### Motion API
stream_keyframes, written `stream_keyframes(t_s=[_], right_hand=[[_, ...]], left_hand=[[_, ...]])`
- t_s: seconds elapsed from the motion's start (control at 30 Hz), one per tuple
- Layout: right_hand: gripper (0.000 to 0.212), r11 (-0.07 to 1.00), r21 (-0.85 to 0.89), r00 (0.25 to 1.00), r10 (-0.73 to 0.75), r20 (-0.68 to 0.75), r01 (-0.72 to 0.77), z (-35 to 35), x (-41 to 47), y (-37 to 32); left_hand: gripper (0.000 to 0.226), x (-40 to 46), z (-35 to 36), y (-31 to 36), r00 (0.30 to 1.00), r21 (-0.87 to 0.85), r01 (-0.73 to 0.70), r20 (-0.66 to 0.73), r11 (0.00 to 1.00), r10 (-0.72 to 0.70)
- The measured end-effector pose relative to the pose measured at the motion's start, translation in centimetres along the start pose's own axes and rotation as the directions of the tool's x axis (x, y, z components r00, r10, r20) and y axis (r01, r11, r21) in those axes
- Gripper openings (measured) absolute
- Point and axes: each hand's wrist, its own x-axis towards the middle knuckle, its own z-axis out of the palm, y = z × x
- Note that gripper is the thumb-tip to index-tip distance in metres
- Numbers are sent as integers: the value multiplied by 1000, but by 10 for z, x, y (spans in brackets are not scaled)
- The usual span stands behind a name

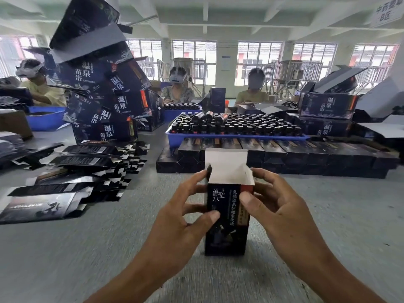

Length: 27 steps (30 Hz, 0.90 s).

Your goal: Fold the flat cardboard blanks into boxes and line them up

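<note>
There is a single view, from a wide-angle camera worn on the person's head, looking forward and slightly down across the grey worktop [65,248]. It sits close to the hands: the left hand [183,213] and right hand [277,206] fill the lower middle, forearms entering from the bottom edge, with the upright open-topped box [226,215] between them near the centre. The lens takes in a broad sweep, from the near worktop up to the far windows [259,62] and ceiling beams [205,14]. Straight lines bow towards the edges, and the stacked cartons [102,84] at upper left lean inward. No second view shares the scene.
</note>
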Motion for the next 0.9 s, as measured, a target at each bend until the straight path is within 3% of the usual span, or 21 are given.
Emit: stream_keyframes(t_s=[0.2,0.4,0.53,0.77,0.9], right_hand=[[40,998,-27,997,-57,49,58,2,-2,-1],[39,991,-87,990,-88,106,97,-1,0,-3],[40,985,-128,986,-99,132,116,-3,0,-5],[32,975,-107,980,-186,75,194,0,-2,-10],[19,987,-48,987,-152,57,155,0,-2,-11]], left_hand=[[70,3,-5,-4,999,13,-37,22,999,36],[35,4,-6,-3,998,-73,-65,-13,995,64],[25,5,-6,1,992,-63,-113,-64,992,109],[25,4,-5,7,982,-12,-156,-110,988,154],[25,4,-7,9,986,-38,-140,-91,989,136]])
